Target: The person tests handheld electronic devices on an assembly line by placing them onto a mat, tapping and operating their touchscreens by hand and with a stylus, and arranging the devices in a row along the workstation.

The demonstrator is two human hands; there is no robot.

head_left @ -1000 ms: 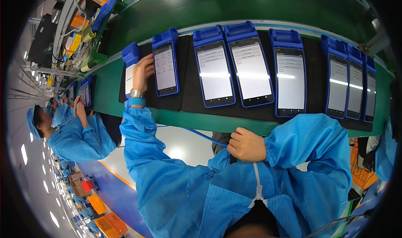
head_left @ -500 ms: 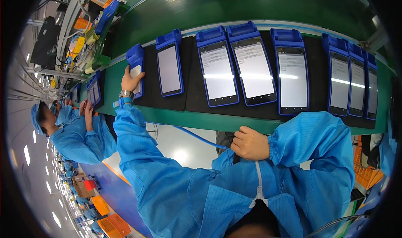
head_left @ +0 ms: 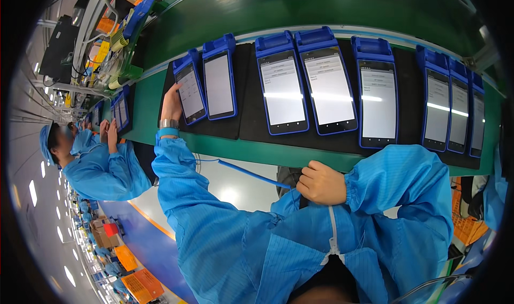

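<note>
My left hand (head_left: pixel 171 107) grips the left edge of a blue handheld payment terminal (head_left: pixel 191 92), which lies face up and slightly tilted on a black mat, its screen lit with small text. Right beside it is another blue terminal (head_left: pixel 219 87) with a blank pale screen. My right hand (head_left: pixel 323 183) is curled into a fist in front of my chest, off the bench, with nothing visible in it. Farther right, two terminals lie close together, a white-screened terminal (head_left: pixel 282 92) and its neighbour (head_left: pixel 329 90). Another terminal (head_left: pixel 378 103) lies right of them.
Several more terminals (head_left: pixel 436 108) overlap at the right end of the green bench (head_left: pixel 257 150). A blue coiled cord (head_left: pixel 251 176) hangs between my left wrist and my chest. At left, a co-worker (head_left: pixel 104 167) in blue handles a device. Cables and a rack (head_left: pixel 115 42) stand upper left.
The terminal in my left hand has turned from back showing to screen up, and now lies closer to the neighbouring terminal. My right hand has stayed in place.
</note>
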